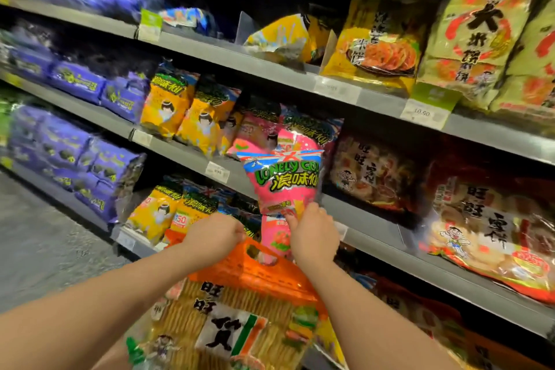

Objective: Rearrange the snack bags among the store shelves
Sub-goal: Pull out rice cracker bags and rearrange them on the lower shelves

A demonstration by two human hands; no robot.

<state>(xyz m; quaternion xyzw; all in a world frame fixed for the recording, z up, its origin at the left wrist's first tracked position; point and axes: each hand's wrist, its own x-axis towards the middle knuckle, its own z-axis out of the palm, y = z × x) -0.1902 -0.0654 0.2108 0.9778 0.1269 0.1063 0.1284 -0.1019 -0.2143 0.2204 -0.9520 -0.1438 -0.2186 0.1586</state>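
Closest, a big cracker bag (pixel 240 309) is lying below both hands, while the right hand (pixel 313 234) is pinching the pink snack bag (pixel 285 183), seemingly light, puffy and slippery, low down at its crease, before the middle shelf's front edge (pixel 180 149); the left hand (pixel 214 233) is curling, its grip unclear.

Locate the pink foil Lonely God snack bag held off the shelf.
Head view, centre: the pink foil Lonely God snack bag is upright in the right hand, in front of the middle shelf's pink bags, above the orange-topped cracker bag.
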